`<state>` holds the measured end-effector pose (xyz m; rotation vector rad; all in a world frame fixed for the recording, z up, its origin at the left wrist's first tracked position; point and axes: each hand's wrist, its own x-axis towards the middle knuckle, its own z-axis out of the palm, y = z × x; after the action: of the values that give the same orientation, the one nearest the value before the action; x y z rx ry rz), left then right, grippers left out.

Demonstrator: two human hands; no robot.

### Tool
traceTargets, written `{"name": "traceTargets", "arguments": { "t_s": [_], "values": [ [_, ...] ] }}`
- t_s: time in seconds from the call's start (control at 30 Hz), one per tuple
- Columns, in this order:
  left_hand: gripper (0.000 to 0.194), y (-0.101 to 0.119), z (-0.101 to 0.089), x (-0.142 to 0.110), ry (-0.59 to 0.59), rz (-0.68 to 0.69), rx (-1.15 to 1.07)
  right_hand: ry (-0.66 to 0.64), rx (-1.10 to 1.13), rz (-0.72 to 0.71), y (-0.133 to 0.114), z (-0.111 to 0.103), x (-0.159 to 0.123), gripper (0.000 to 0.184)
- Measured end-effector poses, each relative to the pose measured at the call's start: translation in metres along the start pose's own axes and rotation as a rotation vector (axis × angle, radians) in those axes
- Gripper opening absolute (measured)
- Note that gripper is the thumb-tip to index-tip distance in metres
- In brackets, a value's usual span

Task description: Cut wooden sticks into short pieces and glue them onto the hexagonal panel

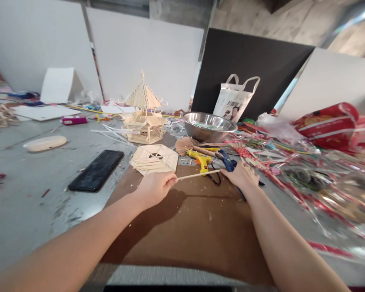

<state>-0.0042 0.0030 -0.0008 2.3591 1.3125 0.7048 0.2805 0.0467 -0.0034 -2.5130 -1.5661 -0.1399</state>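
Observation:
A thin wooden stick (pixel 197 175) is pinched at one end by my left hand (pixel 158 187), with its other end reaching my right thumb. My right hand (pixel 242 175) is closed around blue-handled pliers (pixel 228 160); their jaws are not clearly visible. Just beyond my left hand lies a flat hexagonal panel (pixel 153 164) of wooden sticks with an opening in its middle. Behind the stick, a yellow glue gun (pixel 203 160) rests on its side. Farther back stands a tiered stick pavilion (pixel 144 111) with a pointed roof.
A brown board (pixel 182 235) lies under my hands. To the left are a black phone (pixel 96 170) and a white oblong case (pixel 45 143). A steel bowl (pixel 208 126) stands at the back, near a white bag (pixel 234 99). Red-and-white strips (pixel 280 182) and wrappers clutter the right.

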Motion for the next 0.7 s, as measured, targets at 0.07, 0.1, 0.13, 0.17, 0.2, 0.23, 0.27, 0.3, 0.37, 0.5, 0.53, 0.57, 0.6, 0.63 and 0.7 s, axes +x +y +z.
{"name": "traceTargets", "arguments": {
  "t_s": [0.07, 0.1, 0.13, 0.17, 0.2, 0.23, 0.27, 0.3, 0.37, 0.5, 0.53, 0.57, 0.6, 0.63, 0.7],
  "values": [
    [0.027, 0.0, 0.0, -0.001, -0.003, 0.002, 0.072, -0.056, -0.001, -0.005, 0.001, 0.001, 0.001, 0.07],
    [0.027, 0.0, -0.001, -0.001, -0.004, 0.002, 0.096, -0.055, 0.005, -0.013, 0.001, 0.0, 0.001, 0.067],
    [0.028, 0.001, -0.001, -0.001, -0.004, 0.002, 0.117, -0.013, 0.02, -0.029, 0.0, -0.002, 0.0, 0.062],
    [0.028, 0.001, -0.001, -0.001, -0.005, 0.001, 0.135, 0.069, 0.048, -0.062, -0.003, -0.005, -0.001, 0.057],
    [0.028, 0.001, -0.001, -0.001, -0.004, 0.003, 0.151, 0.185, 0.091, -0.118, -0.006, -0.008, -0.004, 0.051],
    [0.028, 0.001, -0.001, -0.001, -0.002, 0.007, 0.164, 0.325, 0.147, -0.202, -0.011, -0.012, -0.008, 0.044],
    [0.027, 0.001, -0.001, 0.0, -0.001, 0.011, 0.176, 0.459, 0.212, -0.316, -0.016, -0.016, -0.015, 0.038],
    [0.027, 0.001, 0.0, 0.0, -0.002, 0.015, 0.188, 0.542, 0.285, -0.448, -0.024, -0.019, -0.023, 0.033],
    [0.028, 0.001, 0.001, 0.0, -0.007, 0.019, 0.211, 0.556, 0.368, -0.703, -0.04, -0.025, -0.045, 0.026],
    [0.028, 0.003, 0.005, 0.0, -0.01, 0.022, 0.277, 0.3, 0.314, -1.122, -0.067, -0.024, -0.086, 0.023],
    [0.029, 0.004, 0.006, -0.001, -0.012, 0.031, 0.293, 0.242, 0.283, -1.158, -0.071, -0.022, -0.092, 0.023],
    [0.029, 0.005, 0.007, -0.001, -0.017, 0.043, 0.307, 0.196, 0.256, -1.172, -0.074, -0.02, -0.097, 0.024],
    [0.03, 0.006, 0.008, -0.001, -0.022, 0.055, 0.318, 0.163, 0.235, -1.178, -0.075, -0.019, -0.099, 0.025],
    [0.031, 0.006, 0.008, -0.001, -0.029, 0.066, 0.327, 0.143, 0.221, -1.179, -0.075, -0.017, -0.099, 0.025],
    [0.032, 0.007, 0.009, -0.001, -0.036, 0.076, 0.338, 0.128, 0.208, -1.181, -0.075, -0.015, -0.098, 0.024]
  ]
}}
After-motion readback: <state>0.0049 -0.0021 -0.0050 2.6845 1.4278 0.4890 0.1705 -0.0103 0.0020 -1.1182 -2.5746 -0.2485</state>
